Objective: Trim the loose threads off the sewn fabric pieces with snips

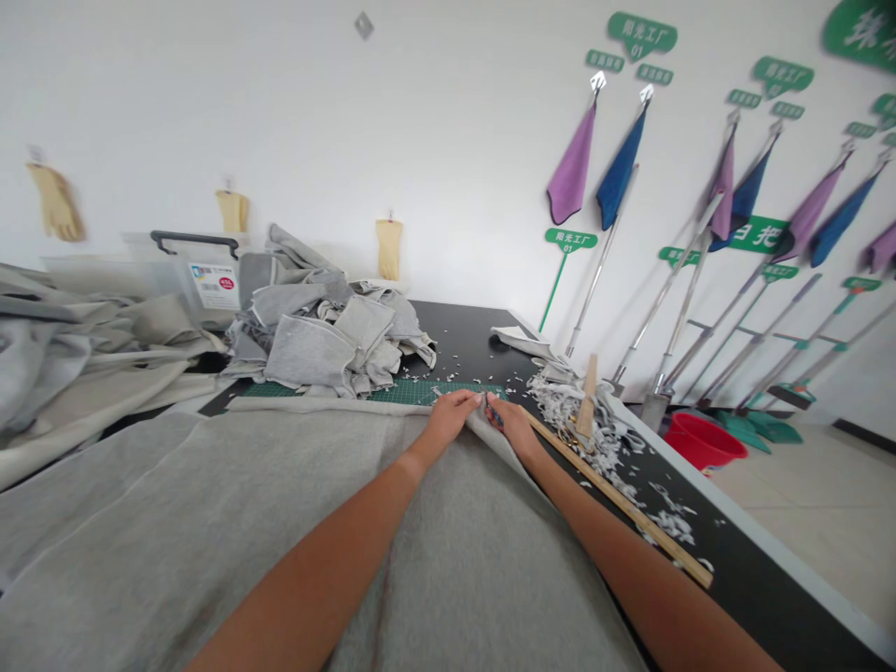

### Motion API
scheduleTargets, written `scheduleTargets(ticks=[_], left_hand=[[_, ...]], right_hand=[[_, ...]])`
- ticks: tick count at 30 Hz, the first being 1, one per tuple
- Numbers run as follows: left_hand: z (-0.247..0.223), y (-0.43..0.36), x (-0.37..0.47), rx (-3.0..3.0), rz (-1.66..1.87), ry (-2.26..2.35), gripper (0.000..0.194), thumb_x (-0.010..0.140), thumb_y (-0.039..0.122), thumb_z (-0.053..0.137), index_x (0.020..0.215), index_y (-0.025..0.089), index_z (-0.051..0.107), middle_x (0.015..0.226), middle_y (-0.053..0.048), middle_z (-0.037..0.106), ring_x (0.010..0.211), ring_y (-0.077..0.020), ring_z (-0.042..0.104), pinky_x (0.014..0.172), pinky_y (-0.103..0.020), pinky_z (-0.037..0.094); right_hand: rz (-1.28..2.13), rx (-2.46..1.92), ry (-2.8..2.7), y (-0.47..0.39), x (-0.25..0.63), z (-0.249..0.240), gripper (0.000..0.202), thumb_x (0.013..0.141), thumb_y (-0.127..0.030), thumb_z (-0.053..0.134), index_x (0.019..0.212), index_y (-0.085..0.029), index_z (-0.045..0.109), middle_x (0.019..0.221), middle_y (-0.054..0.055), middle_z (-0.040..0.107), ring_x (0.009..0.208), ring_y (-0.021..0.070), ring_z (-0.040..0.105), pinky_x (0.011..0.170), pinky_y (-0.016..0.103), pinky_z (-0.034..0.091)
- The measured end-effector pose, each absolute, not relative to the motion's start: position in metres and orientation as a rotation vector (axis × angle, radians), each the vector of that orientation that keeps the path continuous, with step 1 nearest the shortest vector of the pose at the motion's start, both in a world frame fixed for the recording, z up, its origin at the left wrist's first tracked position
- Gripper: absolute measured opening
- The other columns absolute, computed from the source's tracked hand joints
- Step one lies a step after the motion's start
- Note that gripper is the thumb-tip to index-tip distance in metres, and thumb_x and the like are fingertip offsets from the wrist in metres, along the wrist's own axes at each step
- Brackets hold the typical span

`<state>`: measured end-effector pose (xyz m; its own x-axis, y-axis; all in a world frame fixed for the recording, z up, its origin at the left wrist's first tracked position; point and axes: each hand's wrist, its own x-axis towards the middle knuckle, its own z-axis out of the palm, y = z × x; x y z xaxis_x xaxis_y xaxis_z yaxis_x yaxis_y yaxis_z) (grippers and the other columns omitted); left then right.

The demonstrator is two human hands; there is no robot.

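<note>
A large grey fabric sheet [280, 513] spreads over the near part of the table, its far edge rolled or folded over. My left hand [454, 415] is closed on that edge near its right corner, fingertips pinching the cloth. Right beside it, my right hand [511, 425] is closed around a small dark tool [494, 415] with a bit of blue, mostly hidden by the fingers; its exact kind does not show. The tool meets the fabric edge close to my left fingertips. Under the far edge of the cloth lies a green cutting mat [413, 390].
Cut grey fabric pieces [315, 345] are heaped behind the mat, near a clear plastic box [214, 280]. More cloth [133, 355] lies left. A long wooden strip [623, 504] and shredded scraps [595, 429] lie right. A red bucket [704, 439] stands beyond the table edge.
</note>
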<state>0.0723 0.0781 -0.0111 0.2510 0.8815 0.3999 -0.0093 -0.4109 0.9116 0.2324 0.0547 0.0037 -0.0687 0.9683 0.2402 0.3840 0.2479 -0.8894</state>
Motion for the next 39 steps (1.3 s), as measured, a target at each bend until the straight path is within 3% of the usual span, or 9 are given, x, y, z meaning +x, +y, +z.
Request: scheduleTargets(ticks=[8, 13, 21, 33, 39], left_hand=[[-0.009, 0.081, 0.069, 1.676, 1.263, 0.824, 0.032, 0.087, 0.043, 0.055, 0.076, 0.016, 0.069, 0.080, -0.002, 0.068, 0.080, -0.0172, 0.058, 0.076, -0.026, 0.044], [-0.011, 0.082, 0.070, 1.655, 1.297, 0.826, 0.029, 0.088, 0.039, 0.054, 0.078, 0.016, 0.069, 0.079, -0.002, 0.067, 0.079, -0.0171, 0.058, 0.077, -0.027, 0.044], [-0.013, 0.086, 0.070, 1.708, 1.284, 0.839, 0.028, 0.088, 0.039, 0.054, 0.082, 0.017, 0.070, 0.088, -0.004, 0.071, 0.087, -0.0187, 0.060, 0.082, -0.028, 0.046], [-0.017, 0.088, 0.070, 1.769, 1.262, 0.818, 0.031, 0.088, 0.041, 0.053, 0.081, 0.015, 0.069, 0.086, -0.003, 0.069, 0.084, -0.0175, 0.060, 0.080, -0.026, 0.045], [-0.013, 0.084, 0.071, 1.721, 1.242, 0.807, 0.034, 0.088, 0.043, 0.053, 0.091, 0.016, 0.073, 0.094, -0.004, 0.073, 0.089, -0.0187, 0.062, 0.085, -0.027, 0.046]], right_hand=[[0.795, -1.267, -1.657, 0.047, 0.227, 0.015, 0.051, 0.091, -0.067, 0.041, 0.065, -0.023, 0.045, 0.052, -0.004, 0.036, 0.054, 0.0153, 0.034, 0.058, 0.031, 0.033], [0.760, -1.277, -1.670, 0.050, 0.229, 0.008, 0.051, 0.094, -0.061, 0.042, 0.062, -0.023, 0.037, 0.057, -0.003, 0.039, 0.059, 0.0160, 0.038, 0.060, 0.031, 0.032], [0.687, -1.299, -1.698, 0.048, 0.231, 0.003, 0.047, 0.095, -0.058, 0.043, 0.064, -0.023, 0.038, 0.059, -0.003, 0.041, 0.061, 0.0159, 0.040, 0.059, 0.029, 0.030], [0.557, -1.266, -1.746, 0.043, 0.231, 0.001, 0.043, 0.097, -0.055, 0.042, 0.069, -0.023, 0.043, 0.062, -0.004, 0.042, 0.063, 0.0154, 0.041, 0.059, 0.028, 0.030], [0.574, -1.258, -1.715, 0.046, 0.231, -0.002, 0.047, 0.098, -0.058, 0.039, 0.067, -0.023, 0.041, 0.063, -0.003, 0.042, 0.063, 0.0158, 0.040, 0.060, 0.028, 0.031]])
